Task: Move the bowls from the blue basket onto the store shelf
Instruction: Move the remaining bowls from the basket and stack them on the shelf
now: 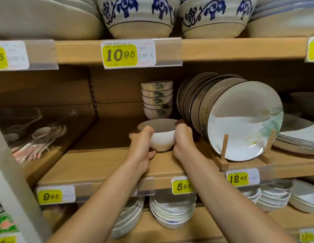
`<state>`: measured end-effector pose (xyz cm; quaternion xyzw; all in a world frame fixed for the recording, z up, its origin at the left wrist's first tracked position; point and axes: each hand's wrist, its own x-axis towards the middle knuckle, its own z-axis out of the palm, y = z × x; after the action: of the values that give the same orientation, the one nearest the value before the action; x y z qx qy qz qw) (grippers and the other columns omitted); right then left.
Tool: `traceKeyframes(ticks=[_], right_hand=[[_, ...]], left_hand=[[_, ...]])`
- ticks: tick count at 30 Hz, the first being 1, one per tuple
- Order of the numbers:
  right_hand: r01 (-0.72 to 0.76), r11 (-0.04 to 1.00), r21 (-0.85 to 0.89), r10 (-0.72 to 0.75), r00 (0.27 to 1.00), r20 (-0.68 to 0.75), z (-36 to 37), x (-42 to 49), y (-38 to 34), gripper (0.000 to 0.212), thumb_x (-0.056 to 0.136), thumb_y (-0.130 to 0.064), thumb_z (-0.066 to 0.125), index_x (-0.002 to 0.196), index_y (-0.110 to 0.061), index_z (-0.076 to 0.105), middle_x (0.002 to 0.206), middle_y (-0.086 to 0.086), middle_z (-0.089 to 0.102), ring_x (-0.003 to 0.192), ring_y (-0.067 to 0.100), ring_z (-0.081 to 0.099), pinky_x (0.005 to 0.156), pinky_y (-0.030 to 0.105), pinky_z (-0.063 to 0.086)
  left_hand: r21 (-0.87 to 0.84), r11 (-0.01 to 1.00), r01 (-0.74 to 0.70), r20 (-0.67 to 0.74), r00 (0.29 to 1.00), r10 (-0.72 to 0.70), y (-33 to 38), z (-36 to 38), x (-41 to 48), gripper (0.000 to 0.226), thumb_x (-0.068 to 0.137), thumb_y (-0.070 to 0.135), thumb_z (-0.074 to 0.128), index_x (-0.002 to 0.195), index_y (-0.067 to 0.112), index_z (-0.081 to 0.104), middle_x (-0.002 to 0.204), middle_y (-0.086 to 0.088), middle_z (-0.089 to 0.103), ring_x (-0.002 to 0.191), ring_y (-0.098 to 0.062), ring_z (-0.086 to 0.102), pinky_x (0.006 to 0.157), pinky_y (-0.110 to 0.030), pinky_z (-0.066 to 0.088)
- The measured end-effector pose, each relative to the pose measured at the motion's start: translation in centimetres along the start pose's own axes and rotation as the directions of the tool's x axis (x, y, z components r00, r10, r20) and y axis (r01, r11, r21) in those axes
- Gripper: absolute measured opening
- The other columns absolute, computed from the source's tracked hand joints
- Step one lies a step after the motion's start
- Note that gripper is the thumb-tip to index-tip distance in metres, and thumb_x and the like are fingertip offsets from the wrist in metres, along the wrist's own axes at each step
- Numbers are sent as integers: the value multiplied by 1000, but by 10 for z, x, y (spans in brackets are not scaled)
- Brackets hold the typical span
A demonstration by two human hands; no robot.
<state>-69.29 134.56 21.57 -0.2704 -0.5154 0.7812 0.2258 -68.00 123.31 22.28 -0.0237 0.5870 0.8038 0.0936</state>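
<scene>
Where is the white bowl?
Centre of head view: left hand and right hand grip the white bowl at the middle shelf, before the bowl stack, left of leaning plates.

left hand [141, 142] and right hand [183, 139] are holding a white bowl [161, 138] at the middle shelf [103, 165].
the hands are gripping the bowl from either side, fingers curling round its wall up to the rim; cannot tell whether its foot is touching the wood. a stack of patterned bowls [157, 99] is standing just behind it. on the right, dark-rimmed plates [240, 120] are leaning on edge in a wooden rack [224, 149], close beside the right hand. a yellow 5.98 price tag [182, 186] is hanging on the shelf edge below. packaged spoons [38, 141] are lying far left.
</scene>
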Motion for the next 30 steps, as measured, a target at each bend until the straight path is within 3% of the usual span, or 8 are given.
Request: traceKeyframes(ticks=[3, 7, 10, 15, 20, 24, 28, 30], right_hand=[[-7, 1000, -2, 7, 999, 42, -1, 2, 2, 25, 90, -24, 48, 112, -15, 52, 100, 13, 60, 91, 29, 61, 74, 36, 55], [-9, 998, -67, 14, 997, 80, -7, 6, 5, 36, 88, -22, 50, 122, -11, 54, 110, 14, 62, 100, 30, 61, 92, 45, 53], [17, 996, -82, -9, 995, 97, -12, 7, 1, 40, 85, -17, 52, 124, -10, 56, 111, 12, 64, 102, 28, 61, 91, 42, 53], [-63, 998, 4, 62, 983, 174, -17, 5, -14, 19, 82, -13, 55, 98, -14, 66, 88, 8, 68, 81, 24, 63, 59, 27, 48], [-54, 999, 6, 51, 971, 234, -24, 2, -5, 23, 76, -18, 56, 95, -15, 67, 93, 8, 72, 94, 27, 66, 80, 36, 53], [-63, 998, 16, 55, 949, 311, -25, -6, -9, 13, 75, -13, 54, 70, -16, 66, 74, 6, 71, 82, 26, 66, 82, 38, 51], [-97, 994, 55, 75, 949, 307, -30, -16, -7, 27, 79, -8, 52, 100, -7, 68, 102, 15, 73, 101, 32, 67, 98, 47, 50], [-91, 994, 67, 68, 957, 282, -32, -21, -5, 30, 81, -7, 50, 107, -4, 67, 103, 16, 72, 102, 31, 67, 98, 47, 50]], left_hand=[[20, 999, -30, -64, 997, 31, -5, 14, -1, 54, 86, 21, 60, 132, 14, 31, 94, -9, 51, 79, -18, 52, 68, -31, 47], [77, 995, -67, -131, 988, 76, -7, 16, 6, 48, 87, 15, 53, 131, 10, 36, 97, -10, 52, 77, -15, 49, 59, -27, 38], [79, 994, -73, -126, 989, 82, -3, 8, 8, 41, 84, 9, 50, 124, 11, 43, 95, -9, 53, 80, -16, 50, 62, -27, 41], [80, 997, 5, -79, 997, 1, 10, -9, 17, 41, 72, -1, 42, 108, 10, 59, 109, -10, 60, 100, -26, 57, 76, -38, 51], [128, 991, 35, 19, 999, -38, 22, -23, 23, 37, 61, -5, 36, 90, 8, 55, 108, -11, 64, 98, -28, 61, 71, -39, 54], [183, 979, 87, 98, 990, -106, 35, -29, 25, 28, 72, -4, 33, 80, 8, 56, 89, -10, 67, 80, -30, 64, 69, -35, 55], [163, 983, 88, 125, 986, -109, 40, -31, 23, 21, 82, 1, 41, 98, 8, 54, 105, -15, 65, 97, -33, 63, 81, -41, 55], [74, 997, 18, 34, 999, -20, 32, -37, 15, 15, 81, 7, 49, 93, 8, 57, 89, -9, 68, 93, -27, 65, 80, -41, 55]])
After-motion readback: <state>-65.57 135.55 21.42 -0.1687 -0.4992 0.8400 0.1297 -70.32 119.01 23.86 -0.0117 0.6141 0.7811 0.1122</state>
